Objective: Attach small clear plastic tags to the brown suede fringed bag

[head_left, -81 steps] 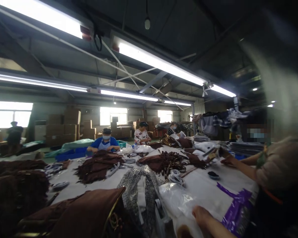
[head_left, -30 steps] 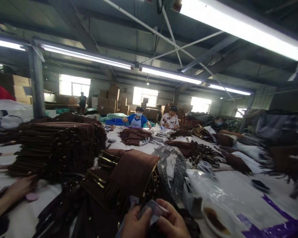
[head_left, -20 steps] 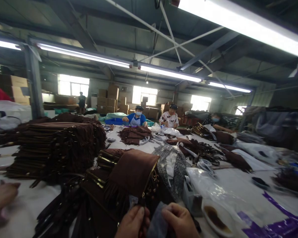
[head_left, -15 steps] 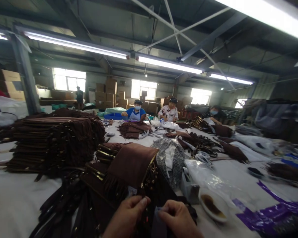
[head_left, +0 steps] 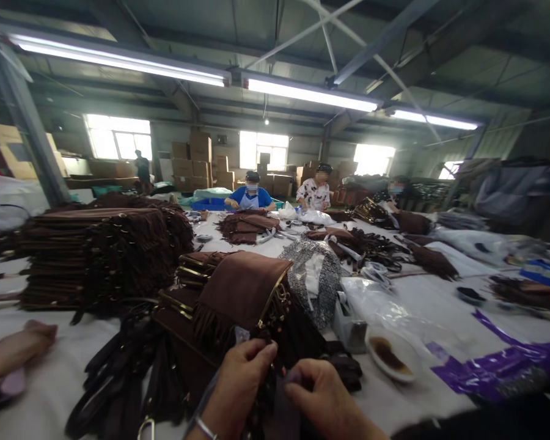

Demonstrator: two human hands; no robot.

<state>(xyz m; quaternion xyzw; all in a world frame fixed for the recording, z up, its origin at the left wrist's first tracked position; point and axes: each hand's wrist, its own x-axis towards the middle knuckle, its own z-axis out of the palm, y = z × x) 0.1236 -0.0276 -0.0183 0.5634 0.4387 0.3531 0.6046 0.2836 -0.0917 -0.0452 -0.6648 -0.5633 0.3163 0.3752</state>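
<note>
At the bottom edge, my left hand pinches the dangling trim of a brown fringed suede bag that has a gold edge and lies on top of a heap of similar bags. My right hand is close beside the left one, with its fingers closed on a small grey packet that hangs between the two hands. Most of the packet is hidden by my fingers and the dark fringe.
A tall stack of brown bags stands on the left of the white table. A patterned pouch, a small dish of brown paste and purple plastic lie to the right. A co-worker's hand rests at the left. Other people work across the table.
The view swung left from the right-hand co-worker to the bag heap, then tilted down. My hands came together with the grey packet and lowered it against the brown bag's trim.
</note>
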